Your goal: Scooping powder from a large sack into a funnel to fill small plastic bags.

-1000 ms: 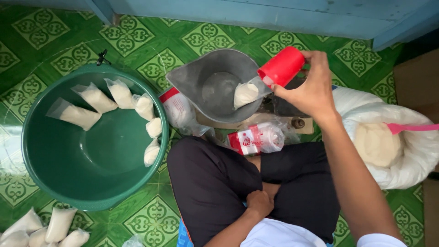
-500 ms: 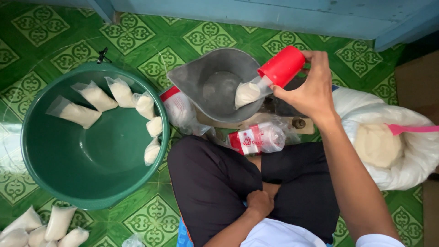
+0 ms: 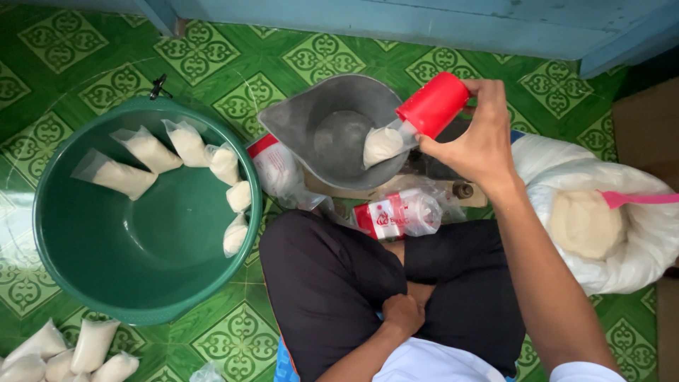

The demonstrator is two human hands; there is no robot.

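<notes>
My right hand (image 3: 481,141) grips a red plastic cup (image 3: 433,105), tilted mouth-down into a small clear bag (image 3: 382,144) partly filled with white powder. That bag rests inside a grey metal scale pan (image 3: 332,127). My left hand (image 3: 401,312) lies in my lap as a closed fist, holding nothing that I can see. A green plastic basin (image 3: 141,283) on the left holds several filled small bags (image 3: 148,152) along its far rim.
A large white sack (image 3: 636,233) of white powder with a pink scoop handle (image 3: 636,199) sits at the right. Red-and-white packets of empty bags (image 3: 396,212) lie by the pan. More filled bags (image 3: 71,350) are piled at the bottom left. A blue wall runs along the top.
</notes>
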